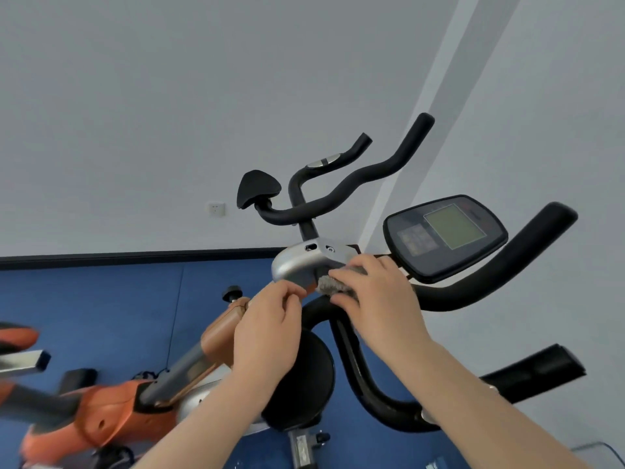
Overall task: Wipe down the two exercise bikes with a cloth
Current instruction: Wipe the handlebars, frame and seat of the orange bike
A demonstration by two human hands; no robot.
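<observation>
A grey fuzzy cloth [333,286] lies bunched against the silver housing [301,265] at the handlebar stem of the near exercise bike. My right hand [375,299] covers the cloth, fingers curled over it and pressing it to the stem. My left hand [270,319] is just left of it, fingers curled, pinching at the cloth's edge beside the housing. The bike's black handlebars [490,279] curve right, with its console screen [446,235] above. An orange and silver bike [111,411] lies lower left.
A black round seat or pad [304,377] sits under my hands. A second pair of black handlebars [355,177] rises behind the housing. Blue floor mats [118,299] meet a grey wall with a socket [216,208]. A black bar [541,370] juts out at right.
</observation>
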